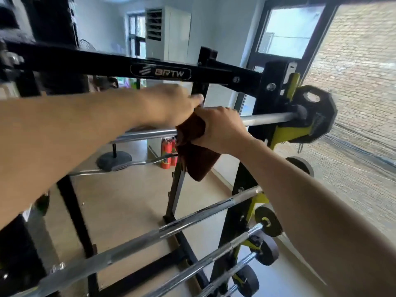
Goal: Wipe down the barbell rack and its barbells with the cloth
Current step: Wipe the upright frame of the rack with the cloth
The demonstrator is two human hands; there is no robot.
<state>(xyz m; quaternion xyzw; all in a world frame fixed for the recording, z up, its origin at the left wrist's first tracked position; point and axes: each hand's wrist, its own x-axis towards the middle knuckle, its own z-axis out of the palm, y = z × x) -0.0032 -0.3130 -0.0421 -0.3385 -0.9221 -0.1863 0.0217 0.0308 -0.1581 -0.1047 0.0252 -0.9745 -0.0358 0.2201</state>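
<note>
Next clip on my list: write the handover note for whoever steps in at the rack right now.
Right hand grips the brown cloth, wrapped over the top barbell, mid-shaft.
Left hand is at the same spot, fingers reaching the cloth's upper edge; its grip is blurred.
Done: cannot tell how much is already wiped.
Left: the rest of the top bar, the lower barbells, the black rack frame and its yellow-green hooks.
</note>
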